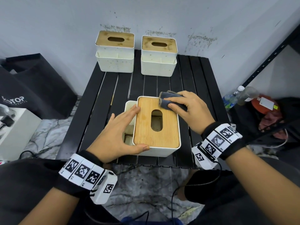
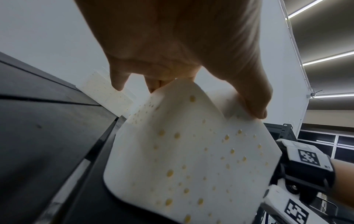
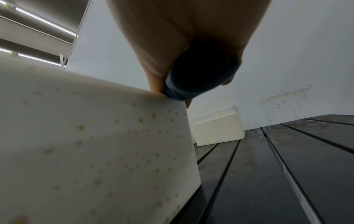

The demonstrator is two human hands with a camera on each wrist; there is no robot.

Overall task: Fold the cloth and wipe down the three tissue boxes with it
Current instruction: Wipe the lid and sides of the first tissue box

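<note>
Three white tissue boxes with wooden lids stand on a black slatted table [image 1: 100, 98]. Two of them stand at the back, one on the left [image 1: 115, 52] and one on the right [image 1: 159, 57]. The near box [image 1: 155, 127] is between my hands, its walls speckled with yellow spots [image 2: 191, 159]. My left hand [image 1: 121, 130] steadies it, with straight fingers along the lid's left edge and the thumb against the front wall. My right hand [image 1: 186, 108] grips a folded dark grey cloth [image 1: 168, 99] and presses it on the lid's far right corner. The right wrist view shows the cloth [image 3: 197, 78] bunched under the fingers.
A black bag [image 1: 32, 88] and a white carton [image 1: 16, 127] sit on the floor to the left. To the right, a black metal rack [image 1: 267, 62] stands over bottles [image 1: 240, 96] and a red container [image 1: 263, 104]. Cables run across the marbled floor near my legs.
</note>
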